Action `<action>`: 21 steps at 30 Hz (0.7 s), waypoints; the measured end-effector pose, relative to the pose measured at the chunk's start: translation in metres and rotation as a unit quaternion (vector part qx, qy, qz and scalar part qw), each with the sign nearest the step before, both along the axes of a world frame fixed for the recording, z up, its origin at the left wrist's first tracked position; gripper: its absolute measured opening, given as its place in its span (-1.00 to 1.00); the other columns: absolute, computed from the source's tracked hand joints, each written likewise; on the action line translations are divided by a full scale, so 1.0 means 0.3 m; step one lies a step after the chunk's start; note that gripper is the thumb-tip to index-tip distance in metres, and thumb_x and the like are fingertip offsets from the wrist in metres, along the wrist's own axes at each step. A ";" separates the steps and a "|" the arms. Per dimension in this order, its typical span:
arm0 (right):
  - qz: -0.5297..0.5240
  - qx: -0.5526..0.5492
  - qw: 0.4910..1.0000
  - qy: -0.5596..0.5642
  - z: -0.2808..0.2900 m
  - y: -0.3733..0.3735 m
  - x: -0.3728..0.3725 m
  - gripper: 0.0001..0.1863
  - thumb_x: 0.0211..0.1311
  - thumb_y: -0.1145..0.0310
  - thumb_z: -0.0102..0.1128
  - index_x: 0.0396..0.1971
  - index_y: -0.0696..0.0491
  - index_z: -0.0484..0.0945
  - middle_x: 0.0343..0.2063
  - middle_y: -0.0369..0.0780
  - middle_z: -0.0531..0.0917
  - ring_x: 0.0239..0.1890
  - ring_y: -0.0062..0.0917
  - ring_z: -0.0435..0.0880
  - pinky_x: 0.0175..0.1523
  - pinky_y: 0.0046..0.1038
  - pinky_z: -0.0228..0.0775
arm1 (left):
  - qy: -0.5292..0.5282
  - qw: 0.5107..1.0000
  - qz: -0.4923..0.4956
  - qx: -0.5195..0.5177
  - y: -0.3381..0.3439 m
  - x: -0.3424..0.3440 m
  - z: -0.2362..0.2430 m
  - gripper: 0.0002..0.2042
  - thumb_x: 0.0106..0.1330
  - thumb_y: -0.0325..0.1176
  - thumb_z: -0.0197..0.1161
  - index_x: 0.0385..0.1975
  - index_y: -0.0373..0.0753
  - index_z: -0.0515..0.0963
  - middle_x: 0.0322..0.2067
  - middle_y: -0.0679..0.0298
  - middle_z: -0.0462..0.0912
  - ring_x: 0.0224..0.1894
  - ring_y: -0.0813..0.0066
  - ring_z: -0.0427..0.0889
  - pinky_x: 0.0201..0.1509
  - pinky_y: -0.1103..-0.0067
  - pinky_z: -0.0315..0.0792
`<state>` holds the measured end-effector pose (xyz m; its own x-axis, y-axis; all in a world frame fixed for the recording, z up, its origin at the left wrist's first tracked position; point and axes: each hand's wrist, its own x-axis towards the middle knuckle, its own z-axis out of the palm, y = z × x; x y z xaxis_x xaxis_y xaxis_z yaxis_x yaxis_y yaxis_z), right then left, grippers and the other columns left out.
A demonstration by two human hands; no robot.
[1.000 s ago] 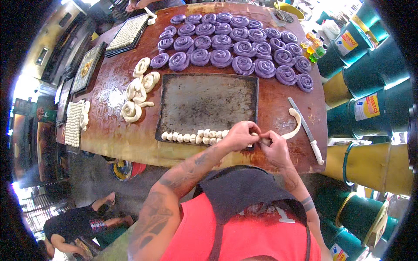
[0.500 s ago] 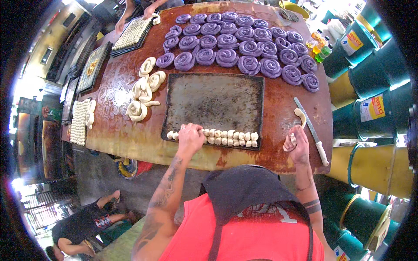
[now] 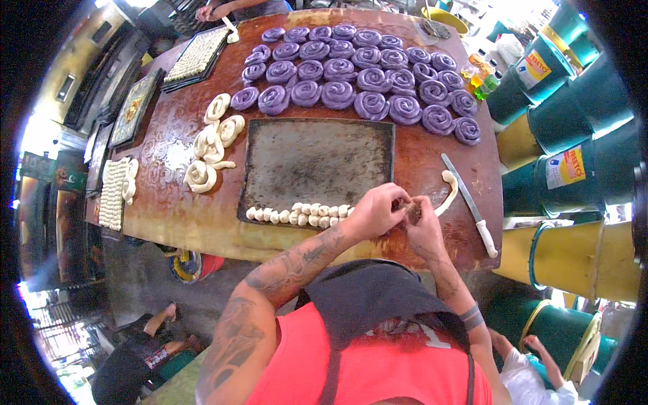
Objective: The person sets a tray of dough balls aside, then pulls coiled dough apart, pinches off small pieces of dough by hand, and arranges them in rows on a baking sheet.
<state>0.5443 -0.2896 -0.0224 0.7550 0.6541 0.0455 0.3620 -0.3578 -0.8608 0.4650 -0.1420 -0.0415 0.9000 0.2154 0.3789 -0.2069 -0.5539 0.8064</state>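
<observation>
My left hand (image 3: pixel 379 210) and my right hand (image 3: pixel 425 226) meet over the tray's front right corner, fingers closed and fingertips together. A small brownish patch shows between them; what my left fingers pinch is hidden. A pale strip of dough (image 3: pixel 449 194) curves from the table into my right hand. The dark, worn baking tray (image 3: pixel 317 155) carries small dough balls (image 3: pixel 295 217) along its front edge, partly covered by my left hand and forearm. A long knife with a white handle (image 3: pixel 469 196) lies right of the dough strip.
Rows of purple dough spirals (image 3: pixel 337 94) cover the table's far side. White dough coils (image 3: pixel 201 175) lie left of the tray. Filled trays (image 3: pixel 197 57) stand at the left edge, near another person's hand (image 3: pixel 214 11). Bottles (image 3: pixel 486 81) and green drums (image 3: pixel 574 108) line the right.
My left hand has moved right from the row of dough balls to meet my right hand, which has shifted left. The other person's hands have moved off the far tray.
</observation>
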 end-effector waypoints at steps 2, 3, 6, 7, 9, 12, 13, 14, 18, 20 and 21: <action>-0.044 0.008 0.997 0.055 0.041 0.001 -0.022 -0.81 0.19 0.49 0.38 -0.22 0.14 0.60 -0.35 -0.13 0.70 -0.30 -0.38 0.69 -0.10 -0.35 0.53 | 0.197 0.948 0.086 -0.236 -0.010 -0.022 0.000 -0.73 0.24 -0.34 0.39 -0.14 -0.36 0.68 -0.27 0.13 0.75 -0.28 0.43 0.72 -0.15 0.45 0.60; -0.015 0.001 1.000 0.008 0.011 -0.012 -0.013 -0.81 0.18 0.48 0.40 -0.23 0.14 0.61 -0.37 -0.14 0.71 -0.32 -0.41 0.68 -0.12 -0.36 0.53 | 0.135 0.952 0.099 -0.255 -0.025 -0.010 -0.032 -0.73 0.19 -0.32 0.42 -0.21 -0.38 0.69 -0.34 0.22 0.77 -0.34 0.58 0.68 -0.23 0.54 0.58; 0.042 -0.015 0.999 -0.021 -0.020 -0.030 -0.005 -0.78 0.14 0.46 0.47 -0.25 0.15 0.62 -0.38 -0.16 0.72 -0.38 -0.45 0.66 -0.15 -0.38 0.53 | 0.258 0.915 0.049 -0.306 0.004 -0.064 -0.051 -0.75 0.18 -0.32 0.43 -0.25 -0.36 0.70 -0.41 0.28 0.75 -0.38 0.61 0.65 -0.27 0.58 0.55; 0.088 -0.064 0.994 0.026 -0.011 -0.041 0.009 -0.76 0.12 0.46 0.48 -0.25 0.16 0.62 -0.40 -0.16 0.71 -0.39 -0.43 0.67 -0.16 -0.38 0.54 | 0.270 0.898 0.066 -0.341 0.019 -0.094 -0.043 -0.80 0.18 -0.36 0.39 -0.26 -0.33 0.72 -0.47 0.32 0.72 -0.41 0.61 0.63 -0.30 0.58 0.54; 0.129 -0.116 0.982 0.076 -0.016 -0.063 0.015 -0.75 0.05 0.44 0.52 -0.32 0.16 0.62 -0.43 -0.18 0.69 -0.33 -0.36 0.71 -0.15 -0.39 0.56 | 0.263 0.918 0.138 -0.264 0.090 -0.172 -0.063 -0.80 0.17 -0.38 0.36 -0.26 -0.32 0.73 -0.45 0.30 0.73 -0.41 0.58 0.64 -0.29 0.57 0.54; 0.179 -0.047 0.982 -0.036 -0.167 -0.129 0.035 -0.73 0.00 0.38 0.51 -0.30 0.11 0.63 -0.35 -0.14 0.70 -0.16 -0.28 0.68 0.00 -0.28 0.55 | 0.223 0.903 0.344 -0.129 0.253 -0.333 -0.141 -0.79 0.15 -0.46 0.30 -0.22 -0.27 0.74 -0.40 0.21 0.72 -0.35 0.45 0.65 -0.23 0.50 0.56; 0.230 -0.047 0.957 -0.171 -0.195 -0.148 0.050 -0.61 -0.06 0.38 0.52 -0.18 0.07 0.63 -0.29 -0.13 0.68 -0.04 -0.19 0.62 0.08 -0.22 0.50 | 0.179 0.910 0.370 -0.049 0.304 -0.406 -0.164 -0.80 0.15 -0.46 0.31 -0.23 -0.26 0.73 -0.37 0.19 0.71 -0.30 0.39 0.64 -0.20 0.47 0.56; 0.232 -0.044 0.957 -0.168 -0.223 -0.158 0.052 -0.61 -0.06 0.38 0.52 -0.18 0.07 0.63 -0.29 -0.13 0.68 -0.04 -0.19 0.62 0.08 -0.22 0.50 | 0.135 0.907 0.398 0.033 0.346 -0.480 -0.178 -0.81 0.15 -0.46 0.31 -0.25 -0.25 0.72 -0.33 0.16 0.69 -0.24 0.33 0.64 -0.16 0.43 0.56; 0.166 -0.045 0.985 0.023 -0.280 -0.183 0.100 -0.70 0.32 0.24 0.35 -0.05 0.05 0.57 -0.33 -0.24 0.66 -0.21 -0.42 0.64 -0.09 -0.38 0.52 | 0.169 0.899 0.404 0.015 0.396 -0.595 -0.208 -0.78 0.14 -0.44 0.34 -0.21 -0.24 0.69 -0.28 0.16 0.66 -0.18 0.22 0.63 -0.07 0.34 0.55; 0.029 0.088 0.919 0.383 -0.226 -0.153 0.145 -0.75 0.58 0.14 0.10 -0.08 0.03 0.54 -0.37 -0.38 0.59 -0.40 -0.70 0.52 -0.30 -0.55 0.44 | 0.301 0.879 0.316 0.190 0.397 -0.637 -0.232 -0.74 0.14 -0.41 0.35 -0.15 -0.25 0.66 -0.19 0.11 0.65 -0.14 0.10 0.63 0.01 0.26 0.53; 0.047 0.176 0.884 0.431 -0.175 -0.156 0.165 -0.79 0.56 0.19 0.12 -0.11 0.02 0.54 -0.41 -0.39 0.58 -0.45 -0.71 0.49 -0.34 -0.56 0.41 | 0.299 0.881 0.315 0.189 0.386 -0.623 -0.221 -0.74 0.14 -0.41 0.35 -0.15 -0.25 0.66 -0.19 0.11 0.65 -0.14 0.10 0.63 0.01 0.26 0.53</action>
